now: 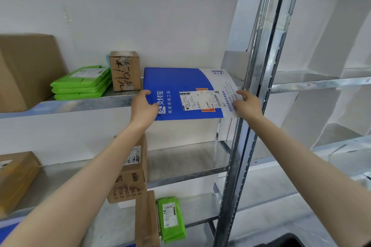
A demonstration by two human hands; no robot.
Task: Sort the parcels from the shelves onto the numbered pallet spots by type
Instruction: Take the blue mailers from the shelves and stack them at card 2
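A flat blue and white mailer (186, 84) with a shipping label lies on the upper metal shelf (80, 104), its near half sticking out past the shelf edge. My left hand (143, 106) grips its left near corner, thumb on top. My right hand (248, 103) grips its white right edge, close to the steel upright. To the left on the same shelf are a small taped cardboard box (125, 70) with handwriting, a stack of green mailers (82, 83) and a large cardboard box (26, 70).
A steel shelf upright (259, 86) stands just right of the mailer. The shelf below holds stacked cardboard boxes (132, 172) and a yellow-taped box (16, 178). Lower still are an upright carton (146, 220) and a green mailer (171, 218). Another shelving bay (321, 80) is on the right.
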